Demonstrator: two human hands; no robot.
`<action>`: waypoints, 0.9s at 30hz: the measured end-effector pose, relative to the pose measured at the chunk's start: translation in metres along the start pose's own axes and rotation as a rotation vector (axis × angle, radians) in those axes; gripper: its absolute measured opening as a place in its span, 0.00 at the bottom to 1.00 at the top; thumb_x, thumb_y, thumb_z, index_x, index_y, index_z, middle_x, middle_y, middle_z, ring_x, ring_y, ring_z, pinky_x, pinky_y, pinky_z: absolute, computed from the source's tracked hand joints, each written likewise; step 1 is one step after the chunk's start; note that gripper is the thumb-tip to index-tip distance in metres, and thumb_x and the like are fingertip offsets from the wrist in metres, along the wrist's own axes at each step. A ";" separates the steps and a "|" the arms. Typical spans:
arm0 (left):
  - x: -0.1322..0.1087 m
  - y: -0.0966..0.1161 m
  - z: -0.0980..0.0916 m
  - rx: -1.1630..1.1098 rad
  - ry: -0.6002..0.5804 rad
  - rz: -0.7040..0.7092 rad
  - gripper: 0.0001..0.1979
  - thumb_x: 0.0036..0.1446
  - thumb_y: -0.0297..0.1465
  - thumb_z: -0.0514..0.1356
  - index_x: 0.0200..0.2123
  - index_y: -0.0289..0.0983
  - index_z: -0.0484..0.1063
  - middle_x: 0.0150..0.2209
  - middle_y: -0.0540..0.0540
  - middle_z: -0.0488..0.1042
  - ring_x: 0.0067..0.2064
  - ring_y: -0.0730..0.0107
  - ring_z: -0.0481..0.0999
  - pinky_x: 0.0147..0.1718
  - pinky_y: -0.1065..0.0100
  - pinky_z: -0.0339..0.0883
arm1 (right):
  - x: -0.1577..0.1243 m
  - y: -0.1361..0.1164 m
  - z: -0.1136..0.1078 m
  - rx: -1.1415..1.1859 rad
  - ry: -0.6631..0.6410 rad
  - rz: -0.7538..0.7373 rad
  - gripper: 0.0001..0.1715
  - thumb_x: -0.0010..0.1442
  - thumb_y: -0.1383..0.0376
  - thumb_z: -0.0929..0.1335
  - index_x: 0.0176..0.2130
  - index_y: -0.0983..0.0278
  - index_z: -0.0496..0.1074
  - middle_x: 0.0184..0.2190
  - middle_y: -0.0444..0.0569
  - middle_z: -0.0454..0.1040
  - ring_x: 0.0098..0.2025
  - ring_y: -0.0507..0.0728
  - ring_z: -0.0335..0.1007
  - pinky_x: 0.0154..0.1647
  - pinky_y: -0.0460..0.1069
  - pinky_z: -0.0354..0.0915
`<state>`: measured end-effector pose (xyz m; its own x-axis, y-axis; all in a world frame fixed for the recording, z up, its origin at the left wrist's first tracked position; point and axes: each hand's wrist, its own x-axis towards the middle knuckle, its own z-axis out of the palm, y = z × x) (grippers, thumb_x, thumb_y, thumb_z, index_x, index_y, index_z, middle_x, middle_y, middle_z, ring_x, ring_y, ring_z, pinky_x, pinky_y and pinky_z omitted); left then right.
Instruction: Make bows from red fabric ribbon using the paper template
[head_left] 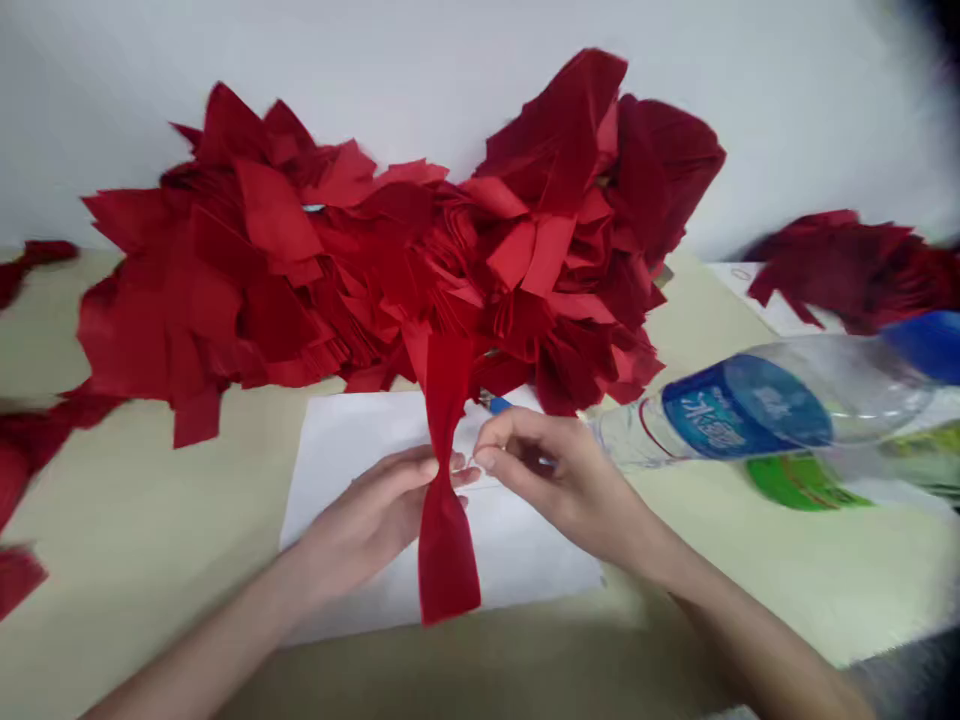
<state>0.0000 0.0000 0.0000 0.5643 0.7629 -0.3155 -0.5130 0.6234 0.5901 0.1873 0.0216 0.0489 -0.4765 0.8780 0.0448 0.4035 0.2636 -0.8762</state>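
Observation:
A strip of red cloth (448,560), gathered narrow at its middle, hangs in front of the white sheet. Its pinched waist sits between the thumb and fingers of my left hand (379,500). Just right of that waist, my right hand (559,470) pinches with thumb and forefinger a thin reddish loop or thread, too small to make out clearly. Behind both hands rises a big heap of folded red cloth pieces (285,290). The strip's upper end overlaps the heap's front.
Beneath my hands lies a white paper sheet (337,440), with a blue pen (495,404) partly hidden near it. Clear plastic bottles with a blue label (705,415) and a green label (806,482) lie at right. More red cloth (855,270) rests at far right and left.

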 end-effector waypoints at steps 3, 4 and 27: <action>-0.001 0.002 -0.001 0.080 -0.010 -0.057 0.09 0.59 0.30 0.57 0.37 0.33 0.77 0.36 0.45 0.75 0.41 0.70 0.70 0.43 0.70 0.63 | 0.000 0.002 0.000 -0.123 -0.014 -0.007 0.08 0.61 0.69 0.64 0.30 0.63 0.70 0.23 0.39 0.68 0.21 0.45 0.52 0.23 0.42 0.51; -0.001 0.002 -0.001 0.100 -0.010 -0.066 0.09 0.59 0.30 0.57 0.36 0.33 0.77 0.36 0.45 0.75 0.40 0.69 0.70 0.42 0.70 0.63 | 0.000 0.002 0.000 -0.156 -0.023 -0.008 0.08 0.61 0.70 0.64 0.30 0.63 0.70 0.24 0.39 0.69 0.21 0.45 0.52 0.23 0.42 0.52; 0.000 -0.003 -0.001 0.181 0.122 -0.063 0.09 0.58 0.33 0.58 0.31 0.35 0.76 0.28 0.49 0.68 0.32 0.73 0.63 0.35 0.70 0.57 | 0.001 -0.014 -0.003 -0.009 0.050 0.006 0.09 0.58 0.70 0.67 0.27 0.64 0.73 0.22 0.39 0.71 0.20 0.44 0.55 0.21 0.42 0.51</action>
<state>0.0006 -0.0011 -0.0027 0.5031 0.7456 -0.4370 -0.3486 0.6377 0.6869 0.1835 0.0203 0.0622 -0.4349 0.8982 0.0639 0.4127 0.2619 -0.8724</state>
